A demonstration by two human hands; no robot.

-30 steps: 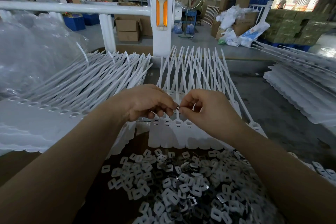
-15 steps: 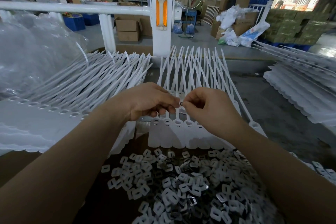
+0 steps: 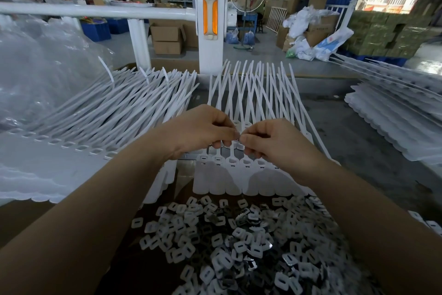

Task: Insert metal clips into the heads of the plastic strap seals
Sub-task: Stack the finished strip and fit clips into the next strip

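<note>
Big warehouse floor behind a grey work surface (image 3: 334,127). Both hands meet over the row of white plastic strap seals (image 3: 239,168): left hand (image 3: 203,132) and right hand (image 3: 275,141) pinch fingertip to fingertip, probably lining up a small metal clip, though it's hidden. Loose pile of shiny metal clips (image 3: 239,242) sits close for quick grabs.

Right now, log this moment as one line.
left hand: pinching at fingertips | right hand: pinching, fingertips meeting left | over strap seals | metal clips piled below
</note>
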